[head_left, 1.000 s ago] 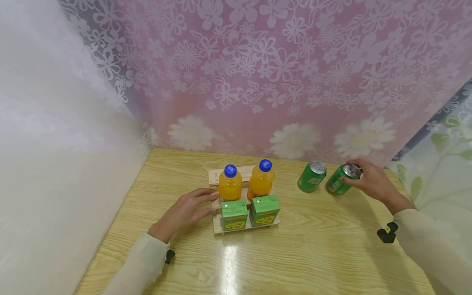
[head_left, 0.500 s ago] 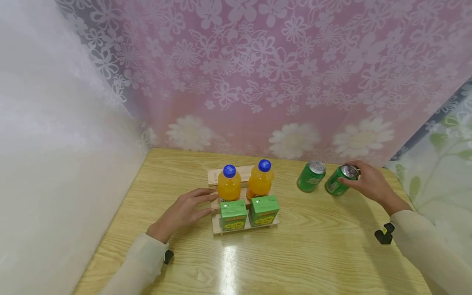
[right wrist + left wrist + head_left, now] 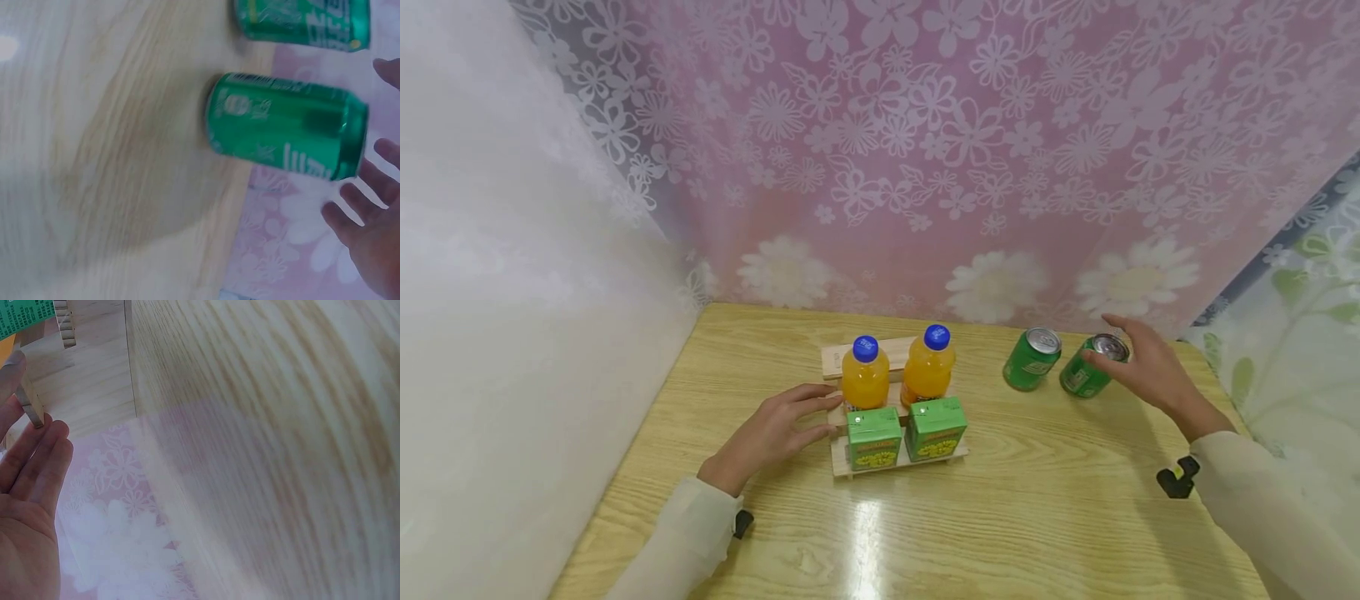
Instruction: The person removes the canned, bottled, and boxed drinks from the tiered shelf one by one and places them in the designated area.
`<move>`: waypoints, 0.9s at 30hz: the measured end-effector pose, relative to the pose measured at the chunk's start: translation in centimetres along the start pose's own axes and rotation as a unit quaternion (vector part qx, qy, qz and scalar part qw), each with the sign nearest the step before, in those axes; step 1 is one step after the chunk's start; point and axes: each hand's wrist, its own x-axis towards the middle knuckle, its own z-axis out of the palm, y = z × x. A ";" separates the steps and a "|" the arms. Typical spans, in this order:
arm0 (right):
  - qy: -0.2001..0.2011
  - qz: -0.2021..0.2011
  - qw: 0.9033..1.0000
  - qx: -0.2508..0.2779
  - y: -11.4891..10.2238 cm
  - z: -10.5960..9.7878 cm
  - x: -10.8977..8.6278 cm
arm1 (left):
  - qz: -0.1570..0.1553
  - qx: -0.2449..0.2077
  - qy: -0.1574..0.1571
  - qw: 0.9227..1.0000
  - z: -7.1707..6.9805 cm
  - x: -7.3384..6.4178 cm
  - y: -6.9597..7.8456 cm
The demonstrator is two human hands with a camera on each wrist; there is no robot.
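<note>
Two orange-drink bottles [image 3: 865, 379] with blue caps stand on a small stepped wooden rack [image 3: 841, 457]. Two green juice boxes [image 3: 874, 446] sit on its lower front step. My left hand [image 3: 770, 432] holds the rack's left end, with a board end [image 3: 32, 406] between thumb and fingers in the left wrist view. On the right, a green soda can [image 3: 1081, 375] stands upright. My right hand [image 3: 1150, 367] is spread around its top, fingers apart from it in the right wrist view. A second green can [image 3: 1032, 362] stands just left of it.
The wooden table [image 3: 1000, 517] ends at a pink floral curtain [image 3: 895, 208] behind the cans. A pale curtain [image 3: 535, 292] hangs along the left side, and a leafy one [image 3: 1307, 350] on the right.
My right hand has loosened from the right can, its fingers and thumb spreading wider. The can stays put beside the other. My left hand and the rack have not moved.
</note>
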 end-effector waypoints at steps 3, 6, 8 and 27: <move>0.028 -0.008 1.000 0.008 -0.8 -0.2 0.2 | 0.001 0.001 0.000 1.000 -0.1 0.1 0.1; 0.055 -0.012 0.998 0.028 -1.9 -0.3 0.3 | 0.002 -0.002 -0.001 1.000 -0.1 0.1 0.2; 0.073 -0.018 0.996 0.047 -2.8 -0.3 0.3 | 0.001 -0.003 -0.003 1.000 -0.1 0.1 0.3; 0.077 -0.051 0.981 0.169 -9.5 1.6 0.5 | 0.001 -0.002 -0.004 1.000 -0.1 0.1 0.4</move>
